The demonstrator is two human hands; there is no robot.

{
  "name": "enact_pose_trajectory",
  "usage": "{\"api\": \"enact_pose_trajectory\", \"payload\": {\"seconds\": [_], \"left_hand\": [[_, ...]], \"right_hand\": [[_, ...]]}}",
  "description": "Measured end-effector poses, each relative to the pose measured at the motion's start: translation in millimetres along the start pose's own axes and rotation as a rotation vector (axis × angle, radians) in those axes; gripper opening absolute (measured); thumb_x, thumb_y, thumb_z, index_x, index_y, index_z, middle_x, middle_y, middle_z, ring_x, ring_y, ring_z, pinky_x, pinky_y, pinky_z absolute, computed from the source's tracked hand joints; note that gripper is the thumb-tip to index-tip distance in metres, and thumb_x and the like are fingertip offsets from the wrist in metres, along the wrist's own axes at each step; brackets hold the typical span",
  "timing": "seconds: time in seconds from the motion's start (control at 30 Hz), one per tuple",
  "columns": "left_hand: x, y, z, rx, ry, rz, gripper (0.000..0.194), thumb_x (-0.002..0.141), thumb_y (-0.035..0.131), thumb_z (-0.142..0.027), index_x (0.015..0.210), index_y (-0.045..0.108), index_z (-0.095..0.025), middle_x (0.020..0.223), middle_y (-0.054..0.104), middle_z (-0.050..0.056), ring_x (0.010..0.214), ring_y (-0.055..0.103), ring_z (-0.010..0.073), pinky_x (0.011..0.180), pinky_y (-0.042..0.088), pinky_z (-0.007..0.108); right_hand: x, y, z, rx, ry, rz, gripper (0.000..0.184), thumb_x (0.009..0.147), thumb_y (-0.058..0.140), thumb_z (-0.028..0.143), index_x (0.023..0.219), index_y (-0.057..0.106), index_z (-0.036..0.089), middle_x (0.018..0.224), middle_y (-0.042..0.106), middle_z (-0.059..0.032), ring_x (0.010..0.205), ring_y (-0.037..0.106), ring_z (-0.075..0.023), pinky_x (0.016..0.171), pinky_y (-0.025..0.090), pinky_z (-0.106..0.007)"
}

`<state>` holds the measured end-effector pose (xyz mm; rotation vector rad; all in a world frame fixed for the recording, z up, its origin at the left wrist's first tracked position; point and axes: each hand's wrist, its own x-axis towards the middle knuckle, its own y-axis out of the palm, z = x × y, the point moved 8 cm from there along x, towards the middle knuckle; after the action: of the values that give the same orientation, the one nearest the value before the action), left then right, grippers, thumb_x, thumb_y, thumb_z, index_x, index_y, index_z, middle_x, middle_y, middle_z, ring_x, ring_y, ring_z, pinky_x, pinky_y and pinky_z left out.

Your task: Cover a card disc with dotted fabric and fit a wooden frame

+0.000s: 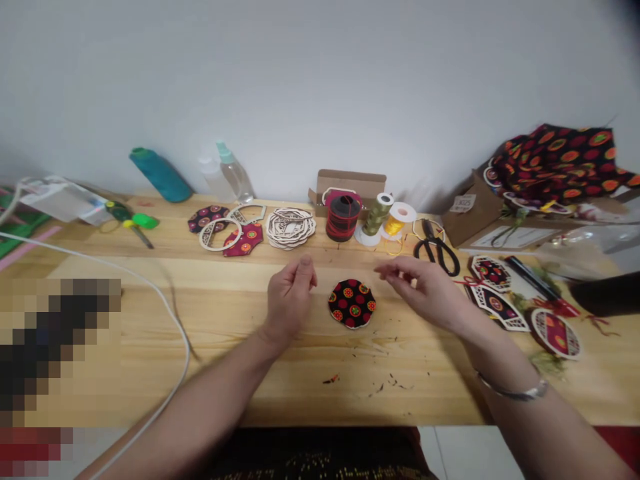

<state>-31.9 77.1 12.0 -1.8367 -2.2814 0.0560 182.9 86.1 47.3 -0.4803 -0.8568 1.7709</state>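
Observation:
A round piece covered in black fabric with red and yellow dots lies flat on the wooden table between my hands. My left hand hovers just left of it, fingers loosely curled and holding nothing. My right hand hovers to the right of it with fingers spread and slightly blurred, empty. A silver bangle sits on my right wrist.
Black scissors, spools of red, green and yellow thread, a stack of wooden cutouts, fabric-covered pieces, patterned cloth on a box, bottles and a white cable surround the work area.

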Motion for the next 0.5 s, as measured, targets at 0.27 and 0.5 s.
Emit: {"api": "enact_pose_trajectory", "payload": {"seconds": [0.27, 0.5], "left_hand": [[-5.8, 26.9, -7.2, 0.303, 0.247, 0.234, 0.03, 0.071, 0.071, -0.019, 0.099, 0.06, -0.02, 0.103, 0.065, 0.007, 0.105, 0.059, 0.021, 0.094, 0.048, 0.04], [-7.8, 37.9, -5.5, 0.436, 0.262, 0.393, 0.041, 0.072, 0.074, -0.019, 0.108, 0.055, -0.02, 0.104, 0.069, 0.007, 0.115, 0.054, 0.0257, 0.1, 0.043, 0.047]], "right_hand": [[-4.8, 34.6, -6.0, 0.101, -0.185, -0.017, 0.017, 0.082, 0.063, 0.022, 0.099, 0.064, 0.021, 0.104, 0.062, -0.0091, 0.105, 0.054, -0.022, 0.094, 0.047, -0.042], [-4.1, 42.2, -8.4, 0.145, -0.209, 0.024, 0.017, 0.081, 0.067, 0.021, 0.097, 0.061, 0.025, 0.109, 0.065, -0.006, 0.115, 0.047, -0.0239, 0.099, 0.044, -0.045]]}}
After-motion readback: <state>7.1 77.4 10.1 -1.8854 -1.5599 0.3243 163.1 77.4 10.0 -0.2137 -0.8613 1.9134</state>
